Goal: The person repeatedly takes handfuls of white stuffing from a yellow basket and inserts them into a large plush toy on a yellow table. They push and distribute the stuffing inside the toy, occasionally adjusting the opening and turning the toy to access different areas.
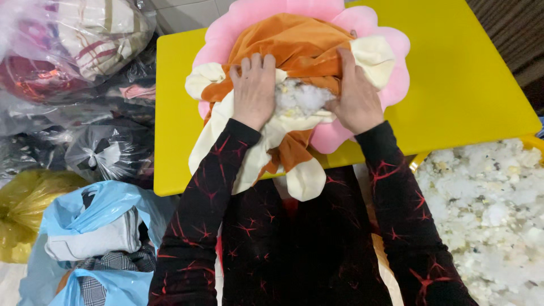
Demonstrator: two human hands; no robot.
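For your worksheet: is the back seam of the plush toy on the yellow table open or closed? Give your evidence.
Open. White stuffing shows through a gap in the plush toy, between the left hand and right hand.

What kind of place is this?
Probably a small workshop for stuffing plush toys: both hands press on an orange plush toy on a yellow table, beside a heap of white stuffing.

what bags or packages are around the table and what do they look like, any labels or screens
Clear plastic bag: top left, bulging, striped cream and red fabric inside.
Black plastic bag: left of the yellow table, knotted, shiny.
Yellow bag: far left, crumpled.
Blue plastic bag: bottom left, open, grey and checked cloth inside.
No labels or screens show.
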